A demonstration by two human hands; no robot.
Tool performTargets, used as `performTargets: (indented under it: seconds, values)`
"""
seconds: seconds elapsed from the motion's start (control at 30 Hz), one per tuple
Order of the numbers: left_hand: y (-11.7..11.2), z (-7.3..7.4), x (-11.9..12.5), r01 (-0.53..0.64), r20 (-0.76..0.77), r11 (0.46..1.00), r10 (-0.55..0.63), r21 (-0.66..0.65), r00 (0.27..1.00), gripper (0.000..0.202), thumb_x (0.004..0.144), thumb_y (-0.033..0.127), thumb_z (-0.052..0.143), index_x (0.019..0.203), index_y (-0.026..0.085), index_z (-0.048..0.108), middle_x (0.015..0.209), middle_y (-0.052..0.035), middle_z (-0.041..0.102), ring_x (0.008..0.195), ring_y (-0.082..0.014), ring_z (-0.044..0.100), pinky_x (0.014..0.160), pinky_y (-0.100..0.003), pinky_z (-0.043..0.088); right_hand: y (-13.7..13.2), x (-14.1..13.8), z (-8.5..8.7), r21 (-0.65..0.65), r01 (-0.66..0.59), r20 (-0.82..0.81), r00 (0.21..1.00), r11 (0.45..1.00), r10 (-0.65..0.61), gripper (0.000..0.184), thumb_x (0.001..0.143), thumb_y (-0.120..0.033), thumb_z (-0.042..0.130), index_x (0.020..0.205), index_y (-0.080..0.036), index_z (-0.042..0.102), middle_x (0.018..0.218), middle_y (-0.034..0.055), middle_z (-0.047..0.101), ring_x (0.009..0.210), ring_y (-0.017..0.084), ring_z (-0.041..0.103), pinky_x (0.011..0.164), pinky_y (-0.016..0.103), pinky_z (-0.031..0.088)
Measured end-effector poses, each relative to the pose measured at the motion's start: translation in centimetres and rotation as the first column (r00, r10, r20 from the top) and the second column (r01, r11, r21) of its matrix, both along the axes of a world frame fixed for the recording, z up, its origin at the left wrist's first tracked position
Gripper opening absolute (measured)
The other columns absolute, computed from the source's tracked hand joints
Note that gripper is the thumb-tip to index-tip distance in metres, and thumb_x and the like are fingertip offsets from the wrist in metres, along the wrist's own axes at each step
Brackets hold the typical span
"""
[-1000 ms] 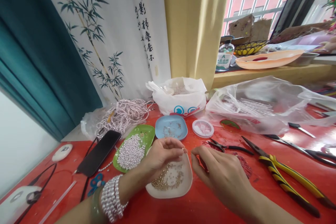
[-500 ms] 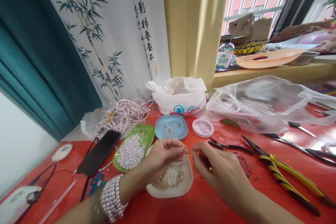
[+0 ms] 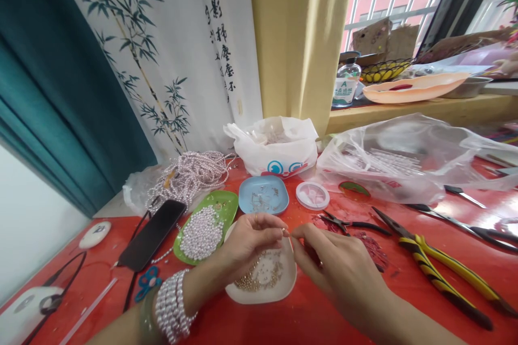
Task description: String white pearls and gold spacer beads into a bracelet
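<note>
My left hand (image 3: pixel 259 237) pinches a tiny gold-coloured piece (image 3: pixel 285 232) between thumb and forefinger; it is too small to make out fully. Strands of pearly beads (image 3: pixel 175 304) and a green bangle (image 3: pixel 148 315) circle my left wrist. Fingertips of my right hand (image 3: pixel 334 259) are pressed together right beside that piece, and what they hold, if anything, cannot be made out. Under the hands lies a cream tray (image 3: pixel 263 295) with small gold and clear beads (image 3: pixel 259 275). Left of it, a green tray (image 3: pixel 231 206) carries a heap of pearly beads (image 3: pixel 202 233).
Behind stand a blue tray (image 3: pixel 245 202) with small metal pieces, a round clear lid (image 3: pixel 312 195) and a white plastic bag (image 3: pixel 275 151). Yellow-black pliers (image 3: pixel 437 269), smaller pliers (image 3: pixel 356 225) and scissors (image 3: pixel 465 228) lie right. A phone (image 3: pixel 154 234) and bead strings (image 3: pixel 190 175) lie left.
My right hand has moved slightly left, closing the small gap, so its fingertips now meet those of my left hand at the tiny piece. The left hand has barely moved.
</note>
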State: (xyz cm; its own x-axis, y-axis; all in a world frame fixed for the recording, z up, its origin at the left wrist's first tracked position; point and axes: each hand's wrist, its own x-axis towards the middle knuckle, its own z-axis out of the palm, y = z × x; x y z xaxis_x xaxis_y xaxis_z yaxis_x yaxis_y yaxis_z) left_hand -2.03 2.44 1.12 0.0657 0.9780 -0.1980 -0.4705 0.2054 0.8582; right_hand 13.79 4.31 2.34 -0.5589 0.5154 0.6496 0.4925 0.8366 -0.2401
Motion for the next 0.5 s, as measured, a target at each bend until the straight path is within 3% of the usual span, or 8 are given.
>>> performTargets:
  seconds: [0.07, 0.13, 0.23, 0.3, 0.33, 0.37, 0.47, 0.5]
  values:
    - [0.03, 0.01, 0.03, -0.023, -0.014, 1.0, 0.023, 0.004, 1.0, 0.017, 0.052, 0.015, 0.077, 0.064, 0.012, 0.065, 0.063, -0.0008, 0.063, 0.057, -0.0066, 0.056, 0.056, -0.016, 0.044, 0.07, -0.09, 0.02, -0.173, -0.019, -0.013, 1.0, 0.985, 0.017, 0.021, 0.084, -0.018, 0.035, 0.07, -0.019, 0.05, 0.05, -0.0014, 0.059, 0.04, 0.011, 0.055, 0.039, 0.02, 0.034]
    - [0.02, -0.04, 0.09, -0.042, -0.019, 0.999, 0.042, 0.012, 0.999, 0.018, 0.051, 0.017, 0.077, 0.064, 0.012, 0.065, 0.064, -0.0003, 0.063, 0.057, -0.0066, 0.055, 0.057, -0.017, 0.043, 0.13, -0.25, 0.01, -0.399, -0.078, -0.064, 0.996, 0.913, 0.057, 0.015, 0.084, -0.018, 0.037, 0.074, -0.02, 0.048, 0.053, -0.0022, 0.059, 0.044, 0.012, 0.057, 0.041, 0.02, 0.038]
    - [-0.11, -0.14, 0.22, -0.04, -0.017, 0.999, 0.04, 0.027, 0.999, 0.021, 0.05, 0.02, 0.078, 0.064, 0.013, 0.065, 0.066, -0.001, 0.063, 0.058, -0.0083, 0.055, 0.057, -0.019, 0.042, 0.18, -0.57, -0.07, -0.681, -0.247, -0.242, 0.964, 0.69, 0.107, 0.006, 0.083, -0.018, 0.039, 0.079, -0.021, 0.042, 0.053, -0.0053, 0.056, 0.045, 0.011, 0.057, 0.043, 0.019, 0.043]
    - [-0.25, -0.18, 0.28, -0.008, -0.007, 0.999, 0.008, 0.04, 1.0, 0.02, 0.052, 0.022, 0.077, 0.064, 0.013, 0.065, 0.065, -0.0013, 0.062, 0.058, -0.01, 0.056, 0.058, -0.022, 0.043, 0.26, -0.69, -0.08, -0.758, -0.315, -0.317, 0.943, 0.571, 0.1, 0.006, 0.083, -0.018, 0.039, 0.079, -0.022, 0.038, 0.053, -0.0059, 0.055, 0.046, 0.011, 0.057, 0.044, 0.02, 0.044]
    - [-0.32, -0.16, 0.29, 0.009, -0.003, 0.999, -0.009, 0.049, 1.0, 0.018, 0.053, 0.021, 0.076, 0.064, 0.013, 0.065, 0.065, -0.0014, 0.062, 0.059, -0.0108, 0.056, 0.059, -0.023, 0.043, 0.32, -0.69, -0.03, -0.765, -0.31, -0.312, 0.945, 0.565, 0.096, 0.006, 0.082, -0.018, 0.041, 0.078, -0.022, 0.038, 0.054, -0.0054, 0.056, 0.047, 0.012, 0.057, 0.045, 0.021, 0.044]
    - [-0.4, -0.12, 0.29, 0.023, 0.0, 0.998, -0.023, 0.057, 1.0, 0.017, 0.055, 0.021, 0.075, 0.064, 0.013, 0.064, 0.066, -0.0017, 0.061, 0.061, -0.0116, 0.057, 0.061, -0.024, 0.044, 0.4, -0.64, 0.05, -0.752, -0.28, -0.284, 0.955, 0.597, 0.09, 0.007, 0.082, -0.018, 0.043, 0.077, -0.022, 0.039, 0.056, -0.0045, 0.057, 0.05, 0.012, 0.057, 0.047, 0.022, 0.044]
    - [-0.64, 0.16, 0.35, 0.038, -0.006, 0.997, -0.038, 0.069, 0.999, 0.013, 0.059, 0.018, 0.072, 0.065, 0.012, 0.063, 0.07, -0.0028, 0.061, 0.065, -0.0122, 0.056, 0.067, -0.026, 0.044, 0.67, -0.36, 0.49, -0.594, -0.135, -0.171, 0.984, 0.793, 0.04, 0.007, 0.077, -0.02, 0.054, 0.081, -0.02, 0.049, 0.064, -0.0022, 0.057, 0.06, 0.014, 0.056, 0.055, 0.025, 0.044]
    - [-0.73, 0.3, 0.41, 0.043, -0.014, 0.997, -0.042, 0.068, 0.999, 0.012, 0.059, 0.018, 0.071, 0.065, 0.012, 0.062, 0.071, -0.0029, 0.061, 0.065, -0.0119, 0.056, 0.067, -0.026, 0.044, 0.74, -0.27, 0.66, -0.539, -0.111, -0.156, 0.987, 0.835, 0.03, 0.01, 0.076, -0.021, 0.056, 0.085, -0.02, 0.052, 0.068, -0.0016, 0.057, 0.062, 0.014, 0.055, 0.057, 0.026, 0.043]
